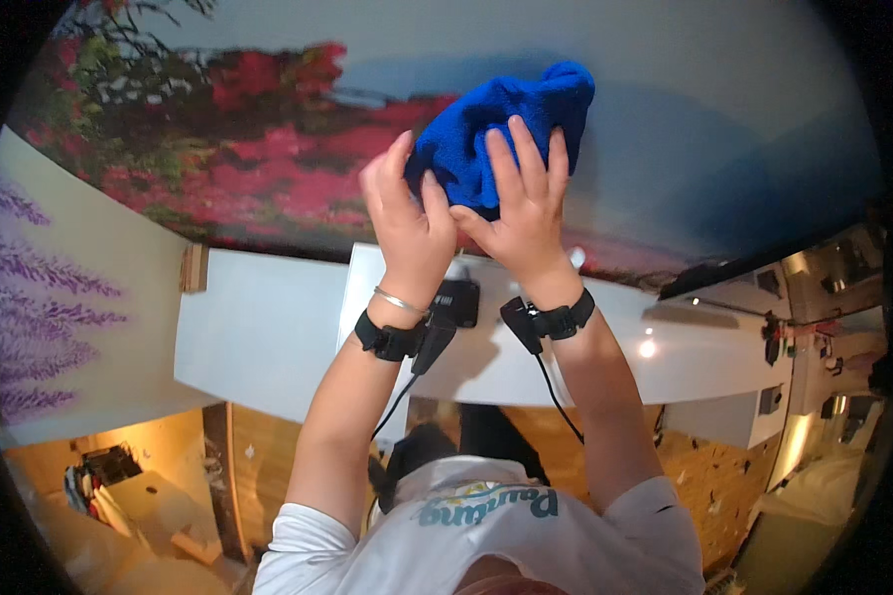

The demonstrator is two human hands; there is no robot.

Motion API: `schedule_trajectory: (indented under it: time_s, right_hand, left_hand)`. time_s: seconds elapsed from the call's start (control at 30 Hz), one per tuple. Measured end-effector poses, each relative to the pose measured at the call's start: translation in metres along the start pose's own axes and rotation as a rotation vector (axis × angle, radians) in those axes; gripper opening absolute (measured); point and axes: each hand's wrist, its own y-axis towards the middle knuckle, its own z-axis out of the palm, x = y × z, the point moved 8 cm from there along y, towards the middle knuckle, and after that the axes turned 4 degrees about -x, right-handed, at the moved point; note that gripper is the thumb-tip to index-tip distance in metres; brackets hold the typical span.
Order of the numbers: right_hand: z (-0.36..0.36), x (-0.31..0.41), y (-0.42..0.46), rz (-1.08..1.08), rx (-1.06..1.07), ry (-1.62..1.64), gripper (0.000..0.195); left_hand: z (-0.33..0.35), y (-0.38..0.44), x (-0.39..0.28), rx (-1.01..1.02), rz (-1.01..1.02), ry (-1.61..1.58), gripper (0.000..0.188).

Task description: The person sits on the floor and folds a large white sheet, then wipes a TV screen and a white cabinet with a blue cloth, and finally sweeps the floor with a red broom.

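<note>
A bunched blue cloth [454, 149] lies against a large painting [283, 160] of pink-red blossoms under a grey-blue sky. My right hand [528, 193] presses on the cloth with its fingers spread over the folds and its thumb along the lower edge. At the cloth's left edge is my left hand [405, 216], its thumb overlapping the fabric and its other fingers beside it, slightly blurred. Whether these fingers grip the cloth is not clear. Both wrists carry black strapped devices with cables, and a silver bangle [400, 301] circles the left one.
Below the painting runs a white tabletop [268, 327], with a black device [461, 301] on it under my wrists. A second painting [52, 297] with purple flower spikes stands at the left. Wooden flooring [268, 461] shows below, and a grey-white box [714, 416] sits at the right.
</note>
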Motion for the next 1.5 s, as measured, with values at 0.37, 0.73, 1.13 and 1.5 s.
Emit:
schedule_trajectory:
  time_s: [0.37,0.73,1.13,1.5]
  right_hand:
    - [-0.03,-0.051,0.101,-0.189,-0.189,-0.5,0.049]
    - [-0.152,-0.051,0.243,-0.174,-0.479,-0.551,0.052]
    - [-0.148,-0.083,0.205,-0.153,-0.444,-0.519,0.056]
    - [-0.206,-0.11,0.228,-0.079,-0.532,-0.598,0.056]
  left_hand:
    - [0.106,0.06,-0.048,-0.066,0.466,0.36,0.065]
    - [0.088,0.212,-0.223,-0.265,0.759,0.433,0.051]
    - [0.106,0.182,-0.214,-0.126,0.893,0.369,0.052]
    - [0.13,0.193,-0.281,-0.215,0.91,0.278,0.059]
